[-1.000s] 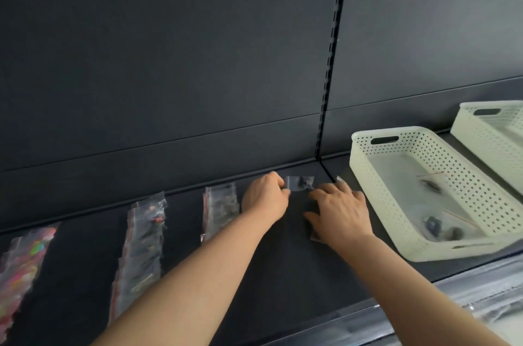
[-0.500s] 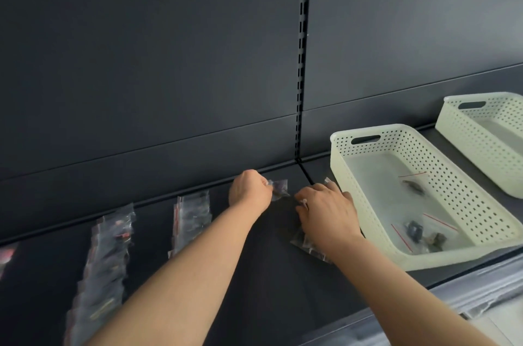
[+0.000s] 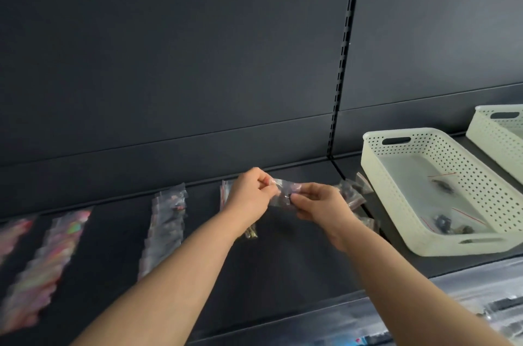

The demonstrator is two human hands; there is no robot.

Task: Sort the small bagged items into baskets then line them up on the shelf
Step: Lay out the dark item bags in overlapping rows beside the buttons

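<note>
Left hand (image 3: 249, 194) and right hand (image 3: 322, 207) each pinch an end of one small clear bag (image 3: 283, 190), stretched between both grips above the shelf (image 3: 283, 260), likely to check its contents. The basket (image 3: 407, 133) sits right of the right grip.

A small clear bag (image 3: 283, 193) with dark contents hangs mid-frame above the dark shelf (image 3: 283, 275), pinched at its ends by the left hand (image 3: 249, 195) and the right hand (image 3: 322, 204); a loose heap of clear bags (image 3: 353, 190) lies just right of it; a row of clear bags (image 3: 165, 229) lies left of centre; rows of iridescent bags (image 3: 48, 269) blur at lower left; a cream perforated basket (image 3: 424, 244) at right holds a few bagged dark items (image 3: 443, 186); a second basket (image 3: 492, 130) sits at the right edge.
</note>
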